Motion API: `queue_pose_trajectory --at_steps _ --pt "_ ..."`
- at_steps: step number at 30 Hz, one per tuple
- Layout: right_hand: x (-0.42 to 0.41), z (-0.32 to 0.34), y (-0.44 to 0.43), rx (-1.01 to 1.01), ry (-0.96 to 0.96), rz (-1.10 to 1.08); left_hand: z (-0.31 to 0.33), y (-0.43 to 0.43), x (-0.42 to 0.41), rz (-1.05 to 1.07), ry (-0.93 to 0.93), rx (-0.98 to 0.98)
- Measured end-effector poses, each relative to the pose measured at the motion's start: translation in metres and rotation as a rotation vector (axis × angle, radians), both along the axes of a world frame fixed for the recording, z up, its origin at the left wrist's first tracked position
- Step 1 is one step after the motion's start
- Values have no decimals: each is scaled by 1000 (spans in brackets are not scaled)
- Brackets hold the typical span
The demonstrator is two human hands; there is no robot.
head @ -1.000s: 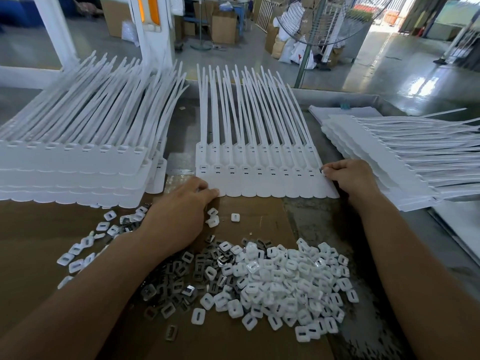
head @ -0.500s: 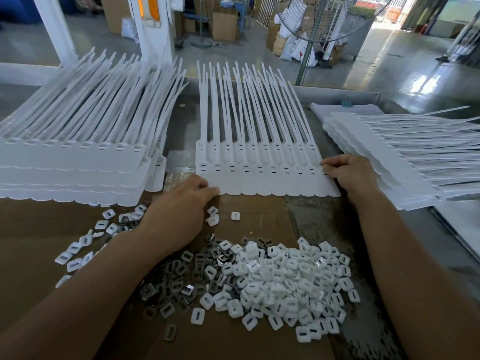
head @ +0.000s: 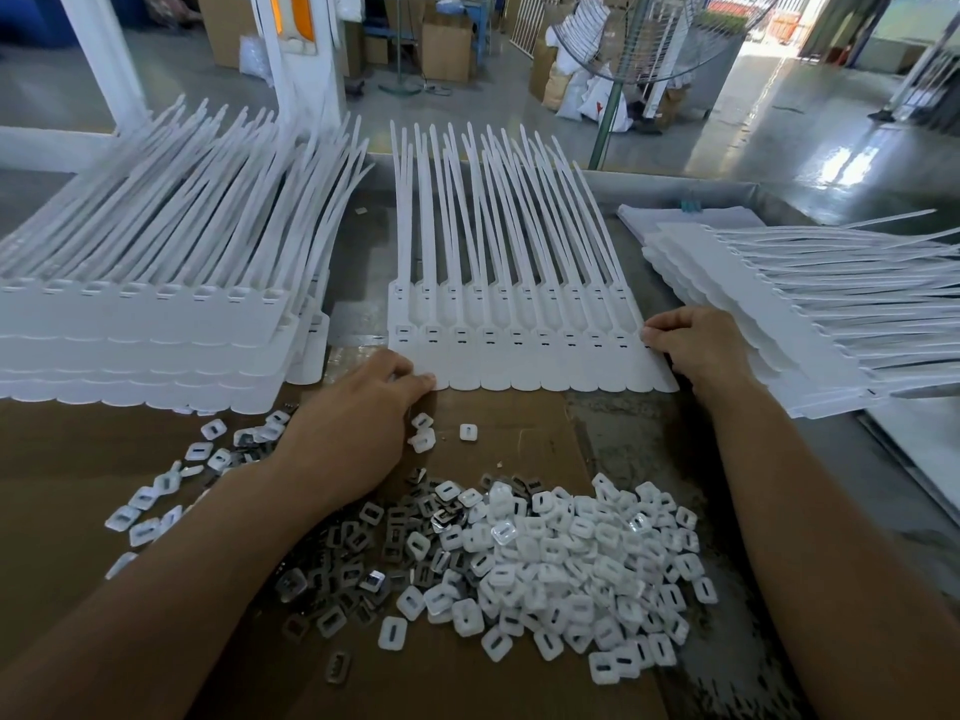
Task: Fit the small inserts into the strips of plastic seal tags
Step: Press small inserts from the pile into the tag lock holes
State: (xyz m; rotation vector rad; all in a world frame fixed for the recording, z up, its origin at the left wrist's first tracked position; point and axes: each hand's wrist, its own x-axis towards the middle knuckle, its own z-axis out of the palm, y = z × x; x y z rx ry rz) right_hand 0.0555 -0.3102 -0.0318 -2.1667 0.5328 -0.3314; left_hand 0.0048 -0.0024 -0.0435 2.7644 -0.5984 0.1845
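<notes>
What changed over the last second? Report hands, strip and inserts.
Nothing visibly moved, and nothing was taken hold of or let go. The left hand still has its fingertips at the near left corner of the middle strip of tags, the right hand stays at its right end, and the pile of inserts lies as before. Only the view shifted slightly.

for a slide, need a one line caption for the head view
Left hand and right hand hold the ends of a strip of seal tags behind a pile of small inserts.
</notes>
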Motion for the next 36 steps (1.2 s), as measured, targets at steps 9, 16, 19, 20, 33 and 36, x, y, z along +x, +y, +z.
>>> queue_pose_trajectory --at_steps 9,16,19,20,33,36 --pt "-8 0 2 -173 -47 70 0 0 1 5 8 5" --pt "-8 2 4 -354 36 89 0 0 0 16 22 23" --pt "-8 -1 6 -394 53 71 2 -1 1 12 33 23" --pt "-9 -1 6 -386 48 57 2 -1 1 11 34 23" --pt "-9 -2 6 -316 -29 0 1 0 0 17 28 23" --pt "-9 -2 7 -345 -36 8 1 -1 1 20 28 17"
